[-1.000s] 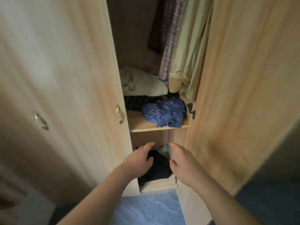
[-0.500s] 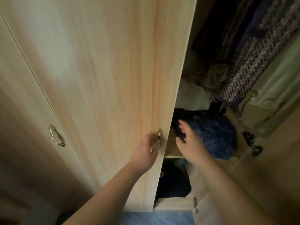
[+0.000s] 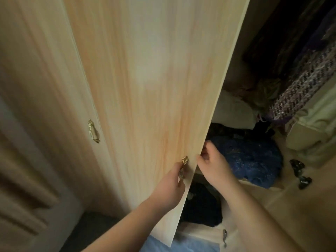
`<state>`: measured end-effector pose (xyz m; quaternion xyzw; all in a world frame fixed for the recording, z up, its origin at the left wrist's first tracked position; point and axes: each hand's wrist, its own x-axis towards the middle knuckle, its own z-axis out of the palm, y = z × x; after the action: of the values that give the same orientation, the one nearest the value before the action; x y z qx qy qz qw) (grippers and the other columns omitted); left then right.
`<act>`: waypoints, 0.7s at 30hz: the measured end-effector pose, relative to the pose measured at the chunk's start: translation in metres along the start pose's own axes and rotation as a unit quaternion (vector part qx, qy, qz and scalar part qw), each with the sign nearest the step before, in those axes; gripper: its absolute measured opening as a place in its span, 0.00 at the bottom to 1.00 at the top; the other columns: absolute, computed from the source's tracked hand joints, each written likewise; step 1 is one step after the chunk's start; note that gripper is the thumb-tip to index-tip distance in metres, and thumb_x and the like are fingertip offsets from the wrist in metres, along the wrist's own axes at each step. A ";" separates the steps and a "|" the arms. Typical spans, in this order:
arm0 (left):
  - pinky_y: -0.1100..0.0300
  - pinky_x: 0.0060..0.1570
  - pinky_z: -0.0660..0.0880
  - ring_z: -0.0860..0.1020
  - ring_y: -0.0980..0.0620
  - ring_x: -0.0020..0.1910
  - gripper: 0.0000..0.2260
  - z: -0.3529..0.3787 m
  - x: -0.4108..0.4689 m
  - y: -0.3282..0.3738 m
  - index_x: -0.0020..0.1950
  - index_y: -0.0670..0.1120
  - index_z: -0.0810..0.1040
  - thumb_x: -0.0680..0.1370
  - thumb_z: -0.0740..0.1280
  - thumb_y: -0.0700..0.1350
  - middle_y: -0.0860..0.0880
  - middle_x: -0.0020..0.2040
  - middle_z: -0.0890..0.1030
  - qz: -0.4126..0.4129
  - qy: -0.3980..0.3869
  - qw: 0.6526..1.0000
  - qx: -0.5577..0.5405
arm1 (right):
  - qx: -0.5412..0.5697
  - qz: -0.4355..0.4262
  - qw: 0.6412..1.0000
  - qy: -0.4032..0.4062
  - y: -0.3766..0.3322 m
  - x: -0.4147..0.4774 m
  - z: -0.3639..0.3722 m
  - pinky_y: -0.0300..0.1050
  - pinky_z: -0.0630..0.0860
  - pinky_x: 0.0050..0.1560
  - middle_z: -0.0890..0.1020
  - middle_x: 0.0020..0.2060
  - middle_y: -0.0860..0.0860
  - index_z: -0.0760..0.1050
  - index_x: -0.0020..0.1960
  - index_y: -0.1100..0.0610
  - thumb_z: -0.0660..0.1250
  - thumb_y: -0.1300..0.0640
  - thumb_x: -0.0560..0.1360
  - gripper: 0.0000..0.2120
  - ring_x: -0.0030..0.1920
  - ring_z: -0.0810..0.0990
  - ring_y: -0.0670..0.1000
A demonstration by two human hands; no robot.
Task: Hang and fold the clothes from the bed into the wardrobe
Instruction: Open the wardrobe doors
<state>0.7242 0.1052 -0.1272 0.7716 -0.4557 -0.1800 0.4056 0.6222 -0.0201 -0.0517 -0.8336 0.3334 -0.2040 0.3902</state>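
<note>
Clasps the wardrobe door's [image 3: 145,88] brass handle [image 3: 184,167] with the left hand [image 3: 170,188], as before; curls the right hand [image 3: 213,169], spread a moment ago, round the door's edge; leaves the blue garment [image 3: 252,157] bundled inside the wardrobe [image 3: 236,57].

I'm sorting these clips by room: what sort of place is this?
Likely a bedroom, at a wardrobe: a wooden door with a gold handle, hanging garments, and a blue cloth bundle inside.
</note>
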 end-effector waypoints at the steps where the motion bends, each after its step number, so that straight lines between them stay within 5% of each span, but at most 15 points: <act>1: 0.67 0.57 0.72 0.77 0.57 0.59 0.21 0.000 -0.017 -0.002 0.72 0.56 0.64 0.80 0.61 0.43 0.57 0.63 0.76 -0.003 0.010 1.000 0.005 | -0.007 -0.021 1.000 -0.015 -0.002 -0.014 0.001 0.41 0.80 0.49 0.81 0.53 0.42 0.69 0.60 0.42 0.65 0.51 0.78 0.12 0.52 0.81 0.41; 4: 0.58 0.58 0.76 0.76 0.58 0.58 0.22 -0.002 -0.065 -0.009 0.73 0.54 0.61 0.80 0.63 0.47 0.55 0.63 0.76 -0.003 0.043 0.999 0.029 | 0.001 -0.063 0.996 -0.064 -0.016 -0.054 0.006 0.40 0.82 0.49 0.81 0.52 0.41 0.70 0.61 0.44 0.67 0.50 0.78 0.13 0.51 0.82 0.40; 14: 0.54 0.59 0.78 0.76 0.56 0.61 0.38 -0.053 -0.182 -0.045 0.74 0.56 0.56 0.71 0.72 0.62 0.57 0.67 0.73 -0.095 0.115 0.986 0.080 | -0.031 -0.137 0.980 -0.140 -0.088 -0.148 0.075 0.45 0.84 0.48 0.81 0.53 0.44 0.70 0.62 0.48 0.68 0.48 0.77 0.15 0.51 0.83 0.44; 21: 0.50 0.52 0.81 0.81 0.56 0.54 0.19 -0.131 -0.228 -0.099 0.64 0.55 0.69 0.76 0.68 0.58 0.58 0.57 0.79 -0.116 0.139 0.983 -0.013 | -0.023 -0.173 0.971 -0.163 -0.150 -0.200 0.155 0.48 0.82 0.55 0.81 0.58 0.45 0.67 0.67 0.45 0.64 0.53 0.80 0.17 0.56 0.81 0.46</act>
<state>0.7455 0.3848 -0.1464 0.8314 -0.2998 -0.1231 0.4515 0.6360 0.2736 -0.0447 -0.9093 0.1209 -0.1221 0.3791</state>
